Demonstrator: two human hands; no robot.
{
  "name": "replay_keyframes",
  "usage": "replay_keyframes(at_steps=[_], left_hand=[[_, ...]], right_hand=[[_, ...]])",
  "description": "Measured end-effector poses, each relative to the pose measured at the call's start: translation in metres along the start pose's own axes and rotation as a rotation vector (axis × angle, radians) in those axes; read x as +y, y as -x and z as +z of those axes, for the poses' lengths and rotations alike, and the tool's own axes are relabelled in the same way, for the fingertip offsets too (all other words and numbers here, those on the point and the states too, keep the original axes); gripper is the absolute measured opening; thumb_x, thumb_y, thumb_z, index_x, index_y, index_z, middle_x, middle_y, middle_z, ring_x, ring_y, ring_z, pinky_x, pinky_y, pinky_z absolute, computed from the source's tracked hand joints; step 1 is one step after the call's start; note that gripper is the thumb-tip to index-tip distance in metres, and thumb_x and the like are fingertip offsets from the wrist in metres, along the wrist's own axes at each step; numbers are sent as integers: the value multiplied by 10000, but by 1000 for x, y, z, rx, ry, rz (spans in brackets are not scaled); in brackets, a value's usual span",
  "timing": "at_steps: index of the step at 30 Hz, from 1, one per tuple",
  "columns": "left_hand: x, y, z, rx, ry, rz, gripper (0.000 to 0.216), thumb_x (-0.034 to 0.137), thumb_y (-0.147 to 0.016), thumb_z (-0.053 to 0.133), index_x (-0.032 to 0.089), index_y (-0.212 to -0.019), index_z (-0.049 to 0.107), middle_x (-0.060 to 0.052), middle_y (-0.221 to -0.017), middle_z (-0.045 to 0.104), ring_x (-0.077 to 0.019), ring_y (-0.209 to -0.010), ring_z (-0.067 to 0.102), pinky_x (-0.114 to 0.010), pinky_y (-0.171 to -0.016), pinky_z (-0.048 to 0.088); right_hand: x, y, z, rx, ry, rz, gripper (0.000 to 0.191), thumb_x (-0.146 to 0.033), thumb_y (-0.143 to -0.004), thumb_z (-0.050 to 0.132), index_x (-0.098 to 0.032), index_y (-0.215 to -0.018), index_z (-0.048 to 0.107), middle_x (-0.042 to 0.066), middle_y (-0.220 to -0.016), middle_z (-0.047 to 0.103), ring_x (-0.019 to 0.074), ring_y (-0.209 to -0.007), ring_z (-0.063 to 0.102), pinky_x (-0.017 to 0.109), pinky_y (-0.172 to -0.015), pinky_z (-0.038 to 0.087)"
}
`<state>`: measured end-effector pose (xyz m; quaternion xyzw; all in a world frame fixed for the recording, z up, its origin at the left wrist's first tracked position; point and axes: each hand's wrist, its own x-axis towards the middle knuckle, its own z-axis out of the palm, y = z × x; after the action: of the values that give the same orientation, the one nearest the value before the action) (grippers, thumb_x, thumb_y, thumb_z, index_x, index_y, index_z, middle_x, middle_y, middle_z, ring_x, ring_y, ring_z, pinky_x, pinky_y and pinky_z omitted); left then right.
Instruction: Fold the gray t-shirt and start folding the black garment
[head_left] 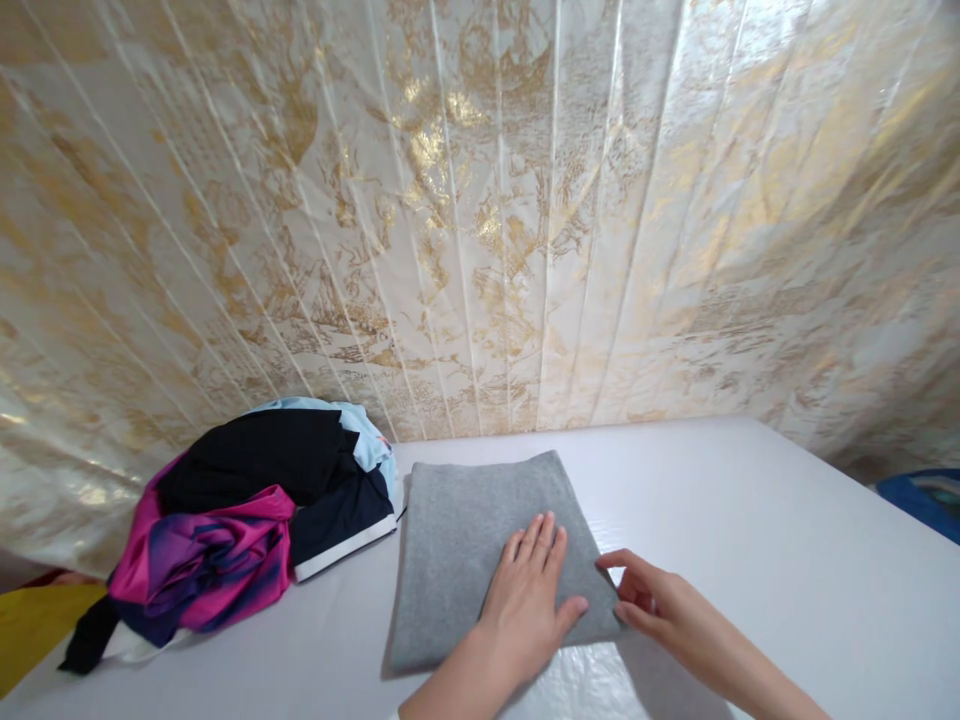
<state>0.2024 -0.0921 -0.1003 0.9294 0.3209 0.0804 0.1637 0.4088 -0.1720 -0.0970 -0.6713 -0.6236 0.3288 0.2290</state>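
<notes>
Folded grey cloth (457, 550) lies on the counter (697, 500). Left hand (527, 600) rests flat atop, grip apart; right hand (656, 603) meets its right edge, clamping cannot be told. Pale-blue garment (369, 441): marks (387, 441) unreadable.

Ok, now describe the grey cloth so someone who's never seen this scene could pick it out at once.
Start at the white table and look just right of the crumpled clothes pile. The grey cloth lies there, the left hand flat on it and the right hand at its right edge. Its plain grey and flat, four-sided shape set it apart from the heaped, many-coloured clothes pile.
</notes>
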Motion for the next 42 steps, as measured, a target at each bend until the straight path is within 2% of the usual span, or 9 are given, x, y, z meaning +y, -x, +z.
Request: replay_keyframes(at_steps=[4, 8, 12, 16, 22, 26, 31, 36, 42], left_hand=[[10, 0, 1, -1, 57, 33, 698, 552, -951, 333, 147, -1504, 200, -82, -1568, 89, -247, -1449, 89, -462, -1169, 157], [24, -4, -1, -42, 109, 113, 671, 559, -964, 298, 156, -1496, 232, -71, -1567, 112, -221, -1451, 86, -440, -1180, 145], [26, -7, 6, -52, 115, 116, 708, 588, -950, 322, 142, -1493, 240, -89, -1563, 113, -235, -1450, 90, -442, -1182, 153], [21, -6, 12, -63, 103, 107, 728, 555, -959, 310, 96, -1505, 162, -105, -1561, 46, -259, -1449, 50, -447, -1178, 162], [22, -3, 13, -31, 48, 82, 769, 511, -946, 379, 72, -1510, 93, -132, -1552, -30, -294, -1443, 26, -452, -1164, 200], [22, -4, 10, -54, 41, 125, 728, 486, -949, 388, 95, -1509, 136, -130, -1556, 22, -289, -1445, 44, -471, -1166, 176], [22, -5, 7, -69, 98, 126, 645, 474, -951, 384, 164, -1496, 236, -96, -1563, 78, -285, -1446, 62, -506, -1162, 160], [22, -4, 7, -55, 73, 139, 668, 505, -950, 376, 167, -1502, 212, -87, -1562, 124, -266, -1446, 110, -498, -1161, 175], [23, -4, 4, -41, 116, 157, 624, 511, -967, 321, 175, -1489, 250, -67, -1550, 224, -231, -1441, 159, -480, -1159, 177]], right_hand=[[2, -31, -23, 71, 69, -2, 346, -342, -825, 455, -224, -1132, 563, 17, -845, 691, 169, -712, 627, 271, -683, 454], [-15, -92, -40, 207, 267, 76, 298, -345, -877, 448, -169, -1030, 633, 75, -918, 712, 176, -802, 655, 256, -722, 452], [-36, -150, -40, 262, 402, 146, 288, -396, -857, 527, -157, -879, 687, 125, -892, 725, 223, -845, 663, 283, -721, 444], [-48, -179, -37, 269, 437, 159, 193, -321, -781, 607, -154, -770, 704, 157, -838, 717, 264, -830, 662, 312, -688, 436], [-44, -186, -36, 182, 283, 93, 235, -331, -840, 539, -180, -761, 701, 34, -660, 682, 135, -618, 627, 208, -560, 411], [-28, -187, -35, 180, 201, 112, 286, -309, -884, 470, -146, -800, 690, 1, -573, 633, 96, -504, 560, 181, -489, 377], [-16, -188, -39, 264, 244, 139, 151, -229, -803, 558, -160, -764, 687, 35, -707, 683, 131, -670, 599, 209, -575, 371], [-15, -190, -38, 311, 299, 180, 118, -220, -779, 566, -174, -750, 671, 53, -724, 681, 171, -704, 608, 246, -605, 368], [-21, -176, -31, 410, 251, 71, 311, -152, -836, 446, -168, -1125, 561, 76, -979, 671, 171, -884, 620, 255, -754, 415]])
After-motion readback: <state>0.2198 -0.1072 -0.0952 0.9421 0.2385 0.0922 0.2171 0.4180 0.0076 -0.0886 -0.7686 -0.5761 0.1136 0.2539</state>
